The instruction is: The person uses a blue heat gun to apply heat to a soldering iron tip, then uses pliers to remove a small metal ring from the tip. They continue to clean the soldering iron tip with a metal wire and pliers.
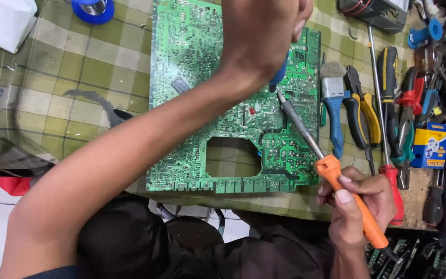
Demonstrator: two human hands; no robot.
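Right hand (360, 204) pinched orange-handled soldering iron (331, 173), metal tip on big green circuit board (192, 103). Left hand (261, 31) at 12 o'clock gripped blue tool (280, 75). Pliers (360, 111) at 3 o'clock.

One circuit board (207, 93), one soldering iron (336, 181), two pliers (360, 116), one brush (332, 103)

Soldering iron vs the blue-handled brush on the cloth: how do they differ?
The soldering iron has an orange handle; the brush has a blue one. The iron is held in the right hand; the brush lies free among the tools. The iron slants with its tip on the green circuit board; the brush lies off the board, roughly parallel to its right edge. Both are long-handled hand tools.
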